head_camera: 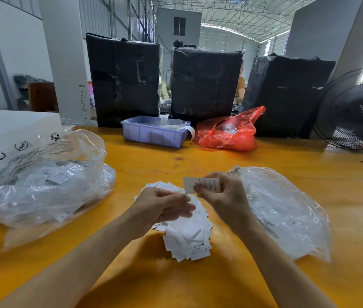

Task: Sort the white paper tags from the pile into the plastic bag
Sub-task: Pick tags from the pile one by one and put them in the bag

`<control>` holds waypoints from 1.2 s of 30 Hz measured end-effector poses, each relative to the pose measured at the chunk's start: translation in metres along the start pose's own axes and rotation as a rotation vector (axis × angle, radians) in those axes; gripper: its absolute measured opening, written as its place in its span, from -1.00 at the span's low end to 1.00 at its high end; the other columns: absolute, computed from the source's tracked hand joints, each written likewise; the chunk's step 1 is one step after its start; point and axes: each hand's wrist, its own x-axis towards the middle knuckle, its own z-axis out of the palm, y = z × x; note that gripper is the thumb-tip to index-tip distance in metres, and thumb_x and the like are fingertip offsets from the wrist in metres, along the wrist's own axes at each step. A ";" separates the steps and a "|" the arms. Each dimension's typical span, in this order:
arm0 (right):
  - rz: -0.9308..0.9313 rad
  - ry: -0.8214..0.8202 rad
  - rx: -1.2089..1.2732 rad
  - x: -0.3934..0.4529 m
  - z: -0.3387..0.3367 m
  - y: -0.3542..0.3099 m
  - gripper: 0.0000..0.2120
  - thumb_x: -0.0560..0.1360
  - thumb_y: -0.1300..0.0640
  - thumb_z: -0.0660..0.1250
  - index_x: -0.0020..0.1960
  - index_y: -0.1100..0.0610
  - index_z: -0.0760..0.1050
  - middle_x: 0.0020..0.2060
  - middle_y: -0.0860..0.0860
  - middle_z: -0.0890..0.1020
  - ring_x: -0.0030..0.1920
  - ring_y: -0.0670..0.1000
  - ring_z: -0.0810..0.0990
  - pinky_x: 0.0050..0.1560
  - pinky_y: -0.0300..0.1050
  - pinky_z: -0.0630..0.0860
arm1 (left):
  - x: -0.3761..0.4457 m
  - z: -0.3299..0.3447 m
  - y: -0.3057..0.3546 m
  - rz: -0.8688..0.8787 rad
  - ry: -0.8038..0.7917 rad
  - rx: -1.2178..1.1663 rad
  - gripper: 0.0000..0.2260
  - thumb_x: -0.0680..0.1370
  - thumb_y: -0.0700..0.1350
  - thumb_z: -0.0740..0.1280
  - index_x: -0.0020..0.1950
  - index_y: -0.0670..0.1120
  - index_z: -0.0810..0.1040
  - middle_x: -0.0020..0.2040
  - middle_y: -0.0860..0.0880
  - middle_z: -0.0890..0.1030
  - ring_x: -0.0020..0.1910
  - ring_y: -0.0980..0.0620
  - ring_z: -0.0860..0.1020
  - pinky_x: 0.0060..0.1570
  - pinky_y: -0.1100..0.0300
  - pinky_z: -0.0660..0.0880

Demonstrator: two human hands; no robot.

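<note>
Right hand pinching tag, above pile

On the table in front of me a tag pile lies at the middle, my left hand over it, my right hand just right of that, holding one tag above the pile. A bag with tags in it lies left, another bag right. Behind sit a tray and, right of it, a third bag; three boxes stand behind those, a fan far right.
</note>
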 end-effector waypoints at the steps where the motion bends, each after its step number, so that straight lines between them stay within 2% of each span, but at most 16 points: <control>1: 0.001 0.000 -0.006 0.000 0.000 0.000 -0.87 0.41 0.27 0.46 -0.23 0.11 0.54 -0.30 0.13 0.61 -0.30 0.06 0.58 -0.31 -0.03 0.53 | 0.000 0.000 0.000 0.000 -0.005 0.004 -0.84 0.45 -0.07 0.40 -0.12 -0.12 0.72 -0.07 -0.13 0.70 -0.09 -0.04 0.68 -0.29 0.32 0.54; 7: -0.016 -0.010 -0.062 0.001 0.002 0.002 -0.85 0.40 0.26 0.47 -0.25 0.10 0.53 -0.40 -0.07 0.53 -0.43 -0.16 0.46 -0.44 -0.29 0.41 | 0.000 0.000 0.001 0.007 -0.006 -0.008 -0.79 0.37 -0.04 0.41 -0.11 -0.14 0.71 -0.07 -0.14 0.70 -0.10 -0.06 0.68 -0.31 0.32 0.54; 10: -0.017 -0.041 -0.111 0.001 0.001 0.002 -0.85 0.39 0.26 0.48 -0.25 0.10 0.53 -0.42 -0.07 0.52 -0.44 -0.10 0.46 -0.45 -0.21 0.41 | 0.001 -0.001 0.000 0.015 0.021 -0.014 -0.83 0.45 -0.09 0.39 -0.07 -0.15 0.69 -0.08 -0.14 0.70 -0.11 -0.05 0.69 -0.30 0.32 0.54; 13: 0.006 -0.084 -0.115 0.001 0.000 0.001 -0.83 0.39 0.27 0.47 -0.27 0.07 0.53 -0.38 0.09 0.60 -0.39 0.12 0.57 -0.37 0.00 0.52 | 0.002 -0.001 0.000 0.029 0.061 -0.006 -0.85 0.48 -0.11 0.38 -0.03 -0.14 0.67 -0.10 -0.14 0.70 -0.13 -0.03 0.69 -0.31 0.33 0.54; 14: 0.020 -0.102 -0.112 0.001 -0.001 0.000 -0.85 0.38 0.28 0.47 -0.26 0.09 0.54 -0.37 0.12 0.62 -0.38 0.11 0.59 -0.36 0.01 0.52 | 0.002 -0.001 0.000 0.038 0.078 0.000 -0.82 0.44 -0.09 0.40 -0.03 -0.15 0.68 -0.10 -0.15 0.70 -0.14 -0.03 0.69 -0.32 0.33 0.53; 17: 0.117 -0.200 -0.054 0.001 -0.003 0.001 -0.90 0.39 0.31 0.45 -0.23 0.19 0.54 -0.42 0.05 0.58 -0.44 -0.11 0.55 -0.40 -0.21 0.50 | 0.002 0.000 0.000 0.065 0.129 0.020 -0.72 0.34 -0.03 0.43 -0.04 -0.17 0.68 -0.14 -0.18 0.70 -0.18 -0.04 0.69 -0.35 0.32 0.52; 18: 0.158 -0.241 -0.021 0.001 -0.003 0.001 -0.90 0.39 0.31 0.45 -0.22 0.21 0.54 -0.41 0.05 0.57 -0.44 -0.13 0.54 -0.39 -0.25 0.49 | 0.003 0.000 0.000 0.075 0.139 0.034 -0.71 0.32 -0.03 0.43 -0.05 -0.17 0.68 -0.15 -0.18 0.70 -0.19 -0.04 0.69 -0.34 0.32 0.53; 23: 0.246 -0.344 -0.066 0.000 -0.004 0.004 -0.85 0.41 0.20 0.47 -0.12 0.23 0.54 -0.38 0.03 0.56 -0.42 -0.14 0.52 -0.34 -0.22 0.46 | 0.004 0.000 -0.004 0.096 0.146 0.100 -0.78 0.32 -0.07 0.45 -0.13 -0.17 0.69 -0.23 -0.17 0.70 -0.30 0.01 0.67 -0.34 0.31 0.52; 25: 0.260 -0.372 -0.070 0.000 -0.003 0.005 -0.86 0.41 0.20 0.48 -0.13 0.20 0.54 -0.38 0.00 0.57 -0.42 -0.15 0.52 -0.34 -0.24 0.46 | 0.004 0.000 -0.005 0.101 0.154 0.098 -0.89 0.37 -0.15 0.46 -0.18 -0.17 0.69 -0.28 -0.15 0.69 -0.36 0.04 0.65 -0.38 0.33 0.50; 27: 0.267 -0.396 -0.052 -0.001 -0.002 0.005 -0.88 0.40 0.21 0.49 -0.16 0.17 0.55 -0.40 -0.03 0.58 -0.42 -0.15 0.53 -0.35 -0.26 0.47 | 0.005 0.000 -0.006 0.100 0.164 0.095 -0.92 0.38 -0.19 0.46 -0.19 -0.19 0.68 -0.30 -0.14 0.69 -0.38 0.04 0.65 -0.41 0.33 0.49; 29: 0.255 -0.376 -0.050 -0.001 -0.001 0.004 -0.89 0.41 0.19 0.47 -0.19 0.18 0.55 -0.41 -0.03 0.59 -0.43 -0.13 0.53 -0.38 -0.25 0.46 | 0.004 0.001 -0.006 0.096 0.163 0.073 -0.84 0.34 -0.14 0.47 -0.17 -0.22 0.68 -0.28 -0.17 0.69 -0.35 0.01 0.66 -0.40 0.32 0.50; 31: 0.217 -0.276 -0.049 0.000 -0.001 0.003 -0.88 0.43 0.19 0.46 -0.20 0.24 0.56 -0.43 0.01 0.58 -0.45 -0.10 0.52 -0.40 -0.23 0.44 | 0.004 0.001 -0.005 0.084 0.174 0.036 -0.76 0.29 -0.10 0.47 -0.15 -0.23 0.67 -0.24 -0.19 0.69 -0.32 -0.02 0.67 -0.37 0.29 0.52; 34: 0.159 -0.111 0.058 0.002 -0.005 0.002 -0.90 0.42 0.27 0.44 -0.21 0.29 0.56 -0.43 0.05 0.60 -0.48 -0.10 0.53 -0.42 -0.26 0.46 | 0.004 -0.001 -0.004 0.052 0.182 -0.018 -0.74 0.27 -0.09 0.47 -0.13 -0.22 0.66 -0.20 -0.18 0.70 -0.28 -0.02 0.68 -0.31 0.28 0.57; 36: 0.122 -0.083 0.084 0.002 -0.007 0.000 -0.92 0.41 0.30 0.44 -0.23 0.26 0.56 -0.40 0.08 0.62 -0.46 -0.08 0.57 -0.39 -0.26 0.50 | 0.005 -0.001 -0.005 0.033 0.172 -0.024 -0.75 0.28 -0.11 0.47 -0.13 -0.22 0.66 -0.19 -0.18 0.70 -0.27 -0.02 0.68 -0.30 0.28 0.58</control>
